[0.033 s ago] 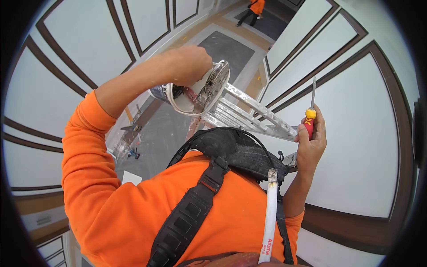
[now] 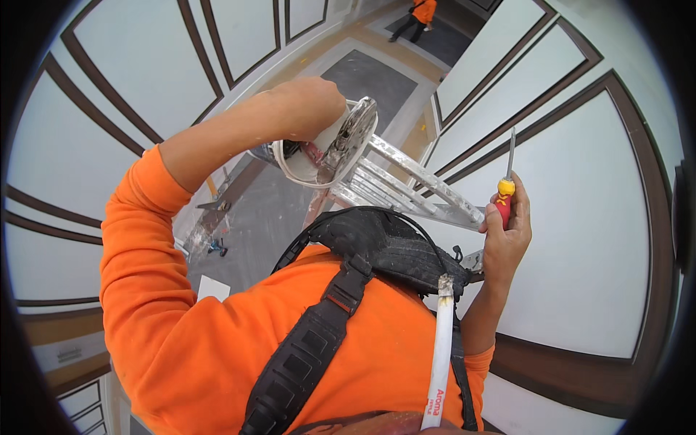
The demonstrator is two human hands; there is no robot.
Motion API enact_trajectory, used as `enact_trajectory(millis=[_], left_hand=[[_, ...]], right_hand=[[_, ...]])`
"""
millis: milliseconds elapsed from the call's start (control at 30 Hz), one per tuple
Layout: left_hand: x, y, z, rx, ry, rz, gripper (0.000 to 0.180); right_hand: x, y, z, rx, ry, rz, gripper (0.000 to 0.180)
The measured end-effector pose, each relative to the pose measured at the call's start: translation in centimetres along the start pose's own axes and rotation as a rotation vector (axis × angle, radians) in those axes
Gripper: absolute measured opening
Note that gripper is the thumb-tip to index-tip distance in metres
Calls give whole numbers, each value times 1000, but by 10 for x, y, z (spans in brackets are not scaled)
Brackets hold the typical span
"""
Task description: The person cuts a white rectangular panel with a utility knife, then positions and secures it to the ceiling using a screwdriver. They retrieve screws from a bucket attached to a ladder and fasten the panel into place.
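My left hand (image 2: 315, 109) is at the mouth of a paint-smeared bucket (image 2: 290, 170), its fingers curled down and largely hidden. A red-handled tool (image 2: 312, 152) and other dark items lie inside the bucket, beside my left hand. Upright in my right hand (image 2: 507, 235) is a screwdriver (image 2: 506, 192), with a red and yellow handle and its metal blade pointing up. The bucket is at the top of a metal stepladder (image 2: 413, 174), which is spattered with white.
White wall panels with dark brown trim (image 2: 580, 239) rise on both sides. Tools (image 2: 217, 247) lie on the grey floor at left. A person in orange (image 2: 420, 14) stands far off. A black strap (image 2: 301, 348) crosses my orange shirt; a white cigarette (image 2: 438, 355) is close to the camera.
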State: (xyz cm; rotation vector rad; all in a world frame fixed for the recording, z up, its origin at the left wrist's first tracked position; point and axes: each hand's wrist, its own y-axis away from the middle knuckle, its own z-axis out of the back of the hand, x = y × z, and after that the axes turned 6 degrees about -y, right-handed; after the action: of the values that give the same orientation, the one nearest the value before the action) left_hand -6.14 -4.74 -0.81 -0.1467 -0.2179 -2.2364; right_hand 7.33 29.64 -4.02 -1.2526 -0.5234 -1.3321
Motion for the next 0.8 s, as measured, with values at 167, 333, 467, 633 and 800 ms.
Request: enact_trajectory(millis=[167, 333, 467, 633, 800], left_hand=[[20, -5, -18, -5, 20, 106, 15], [42, -22, 11, -159, 586, 69, 15], [3, -55, 59, -311, 1394, -153, 26], [-69, -97, 135, -349, 1752, -523, 37], [-105, -110, 185, -229, 1806, -669, 36]], right_hand=[[5, 3, -14, -73, -117, -44, 54], [-12, 5, -1, -101, -227, -9, 51], [4, -1, -5, -157, -111, 210, 44], [48, -19, 3, -332, 34, 546, 39], [69, -18, 28, -463, 110, 564, 41]])
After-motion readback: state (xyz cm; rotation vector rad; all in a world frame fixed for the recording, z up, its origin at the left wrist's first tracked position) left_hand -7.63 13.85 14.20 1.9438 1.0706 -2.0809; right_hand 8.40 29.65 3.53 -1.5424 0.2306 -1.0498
